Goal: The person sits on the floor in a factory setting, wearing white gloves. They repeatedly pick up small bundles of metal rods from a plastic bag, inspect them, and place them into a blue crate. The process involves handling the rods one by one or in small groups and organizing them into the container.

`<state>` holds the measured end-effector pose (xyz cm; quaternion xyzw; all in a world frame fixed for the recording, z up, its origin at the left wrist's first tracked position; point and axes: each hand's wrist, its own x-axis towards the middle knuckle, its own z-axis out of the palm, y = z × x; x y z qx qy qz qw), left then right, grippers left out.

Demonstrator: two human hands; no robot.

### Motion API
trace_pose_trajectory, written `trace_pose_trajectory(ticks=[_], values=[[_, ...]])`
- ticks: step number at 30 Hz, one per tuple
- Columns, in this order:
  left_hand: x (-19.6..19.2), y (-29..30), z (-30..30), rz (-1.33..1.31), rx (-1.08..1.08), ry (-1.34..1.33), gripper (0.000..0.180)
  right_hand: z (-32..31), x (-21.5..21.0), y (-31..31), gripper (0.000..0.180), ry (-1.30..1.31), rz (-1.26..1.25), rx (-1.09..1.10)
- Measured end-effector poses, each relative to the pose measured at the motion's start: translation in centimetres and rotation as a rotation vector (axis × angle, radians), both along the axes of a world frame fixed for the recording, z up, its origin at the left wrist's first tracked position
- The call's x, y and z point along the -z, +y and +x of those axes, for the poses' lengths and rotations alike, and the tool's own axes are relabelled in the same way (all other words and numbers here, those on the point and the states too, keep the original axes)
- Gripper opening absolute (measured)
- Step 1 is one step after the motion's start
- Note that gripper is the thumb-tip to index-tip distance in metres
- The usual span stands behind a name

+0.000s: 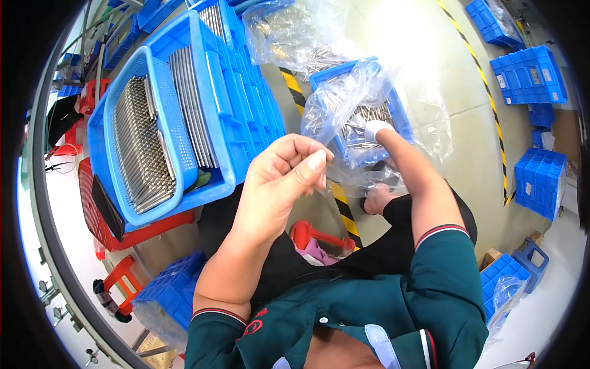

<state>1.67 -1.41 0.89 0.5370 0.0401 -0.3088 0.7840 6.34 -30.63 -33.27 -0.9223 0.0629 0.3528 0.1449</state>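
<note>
Left hand (279,178) pinches clear plastic bag (344,104), apparently; right hand (376,130) inside blue bin (399,111).

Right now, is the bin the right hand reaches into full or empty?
Partly full: thin metal rods lie in the blue bin, inside its clear bag liner. The right hand dips among them.

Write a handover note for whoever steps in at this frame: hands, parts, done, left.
Left hand: raised, fingers pinched shut; anything held is too small to tell.
Right hand: white-gloved, reaching into the plastic-bag-lined blue bin of loose metal pins on the floor.
Done: the blue basket at left holds packed rows of metal pins.
Left: loose pins remain in the lined bin.
</note>
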Motion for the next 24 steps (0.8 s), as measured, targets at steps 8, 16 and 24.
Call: trace_pose_trajectory(ticks=[8,16,24], values=[[0.6,0.3,0.2,-0.08,-0.065,-0.127,0.017,-0.8,-19.8,0.4,0.02,0.042,0.654,0.193],[1.6,-0.3,0.9,-0.253,-0.109,-0.097,0.02,-7.2,-38.3,8.4,0.024,-0.453,0.798,0.361],[1.4,-0.7,0.1,-0.426,0.035,0.011,0.023,-10.5,-36.7,9.4,0.024,-0.72,0.787,0.251]])
